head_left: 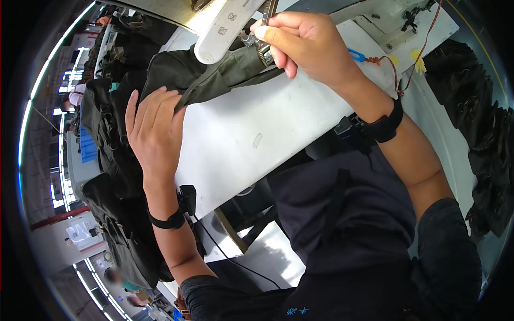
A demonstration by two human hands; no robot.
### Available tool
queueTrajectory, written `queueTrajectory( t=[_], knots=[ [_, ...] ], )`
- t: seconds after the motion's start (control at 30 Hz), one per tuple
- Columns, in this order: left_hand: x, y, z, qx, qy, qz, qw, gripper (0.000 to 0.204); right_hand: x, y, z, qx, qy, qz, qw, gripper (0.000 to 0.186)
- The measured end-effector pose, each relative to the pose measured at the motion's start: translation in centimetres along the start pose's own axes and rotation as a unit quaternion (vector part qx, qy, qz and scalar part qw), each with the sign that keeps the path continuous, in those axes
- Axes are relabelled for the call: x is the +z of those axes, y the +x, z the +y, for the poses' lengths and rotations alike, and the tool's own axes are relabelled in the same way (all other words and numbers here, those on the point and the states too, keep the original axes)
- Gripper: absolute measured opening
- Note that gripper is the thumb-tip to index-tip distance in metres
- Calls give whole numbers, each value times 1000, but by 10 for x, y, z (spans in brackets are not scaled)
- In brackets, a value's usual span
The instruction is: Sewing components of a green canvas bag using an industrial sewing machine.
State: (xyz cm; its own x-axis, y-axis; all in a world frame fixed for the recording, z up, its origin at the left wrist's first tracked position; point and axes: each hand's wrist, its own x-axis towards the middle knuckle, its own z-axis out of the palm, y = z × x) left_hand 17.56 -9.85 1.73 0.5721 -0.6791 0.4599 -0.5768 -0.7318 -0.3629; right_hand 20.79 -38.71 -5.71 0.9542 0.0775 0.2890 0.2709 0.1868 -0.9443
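Observation:
Dark olive fabric (214, 80), folded and stitched like part of a garment or bag, lies on the white sewing table (230, 139) under the rounded white arm of a sewing machine (227, 32). My left hand (155, 125) rests flat on the fabric's near left part with fingers stretched out. At the machine's metal needle-side parts (263, 51), my right hand (308, 43) is raised with thumb and forefinger pinched together. Whatever is between those fingertips is too small or hidden to make out. The fabric's right end passes beneath these metal parts.
Piles of dark fabric pieces hang along the left (118, 214) and right (466, 107) of the table. A blue hook-like piece (356, 55) with an orange cord lies beyond my right wrist. Both wrists wear black bands with small devices; a cable trails from the left.

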Motion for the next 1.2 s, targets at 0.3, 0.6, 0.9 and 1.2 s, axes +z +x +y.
queueTrajectory(
  t=[0.3,0.6,0.9,1.2],
  knots=[
    [-49,5,20,-51,-77,-13,996,14,-4,-3,1,16,-46,-15,999,27],
    [-53,20,11,-125,-117,17,985,12,14,-49,70,-129,-128,25,983,25],
    [-77,85,-14,-184,-137,-80,970,32,-11,-38,7,217,306,-245,894,57],
    [-24,35,-35,-381,-306,-451,747,56,-10,-63,10,313,364,-181,858,76]
  ],
)
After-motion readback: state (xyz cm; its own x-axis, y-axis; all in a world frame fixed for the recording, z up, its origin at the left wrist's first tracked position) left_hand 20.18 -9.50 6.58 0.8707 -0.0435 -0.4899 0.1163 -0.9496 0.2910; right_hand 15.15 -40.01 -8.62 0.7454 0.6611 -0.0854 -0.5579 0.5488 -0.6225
